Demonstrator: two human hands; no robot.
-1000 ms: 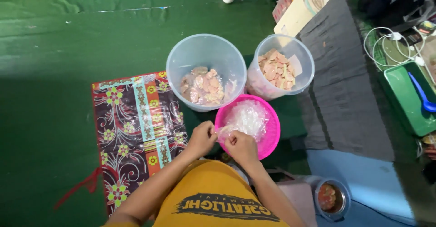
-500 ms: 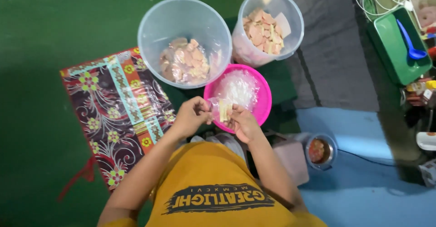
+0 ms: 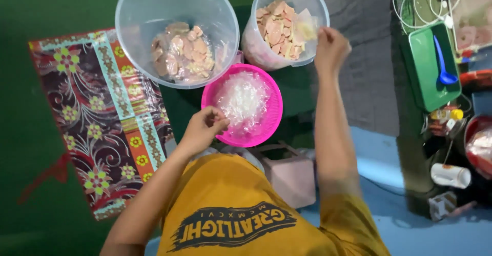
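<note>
Overhead, on a green floor (image 3: 61, 5):

- Left hand (image 3: 202, 128): fingers pinched together at the near-left rim of the pink bowl, touching the clear plastic heaped in it; whether a piece is actually gripped cannot be told.
- Right hand (image 3: 331, 48): reached out to the near-right rim of the right tub, fingers curled and pinching a small pale piece at the rim.
- Pink bowl (image 3: 271, 120): round, set on the floor just in front of the person, between the two tubs and the body; filled with crumpled clear plastic (image 3: 242, 99).
- Left tub (image 3: 154, 10): large, translucent, round; holds a low layer of pinkish-brown sliced pieces (image 3: 182, 53); its near rim just overlaps the pink bowl's far edge in this view.
- Right tub (image 3: 266, 56): translucent, round, just beside the left tub; heaped with pale pink and tan slices (image 3: 279, 30).
- Patterned cloth (image 3: 97, 128): dark with floral print and striped bands, spread on the floor to the left, partly under the left tub.
- Grey mat (image 3: 364, 76): on the floor, right of the right tub.
- Green tray (image 3: 423, 71): at the right, beyond the grey mat, carrying a blue spoon (image 3: 443, 64).
- Pink box (image 3: 287, 171): close against the person's body, near the pink bowl's near edge.
</note>
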